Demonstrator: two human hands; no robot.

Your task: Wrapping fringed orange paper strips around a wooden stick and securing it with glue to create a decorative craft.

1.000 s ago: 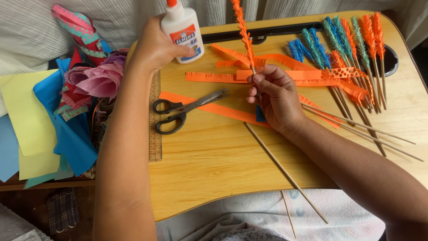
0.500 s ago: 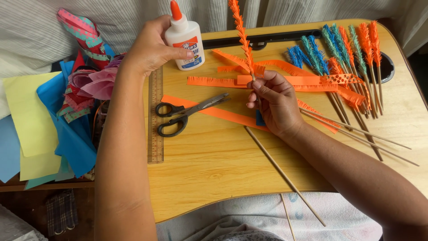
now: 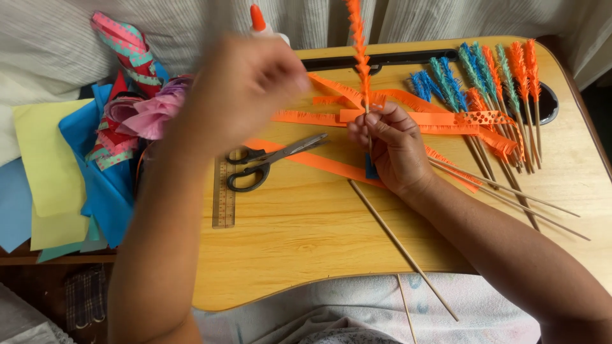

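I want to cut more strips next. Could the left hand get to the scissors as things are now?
Probably yes, once freed. The scissors lie uncovered on the table, just below the left hand, with nothing over them. But that hand holds a glue bottle, so it would need setting down first.

Both forearms are bare to the elbow, with no sleeves, watch, bracelet or rings in view. The left hand [image 3: 245, 79], at about eleven o'clock, is smeared by motion blur, so its fingers cannot be told apart. The right hand [image 3: 392, 146], near one o'clock, shows short, unpainted nails.
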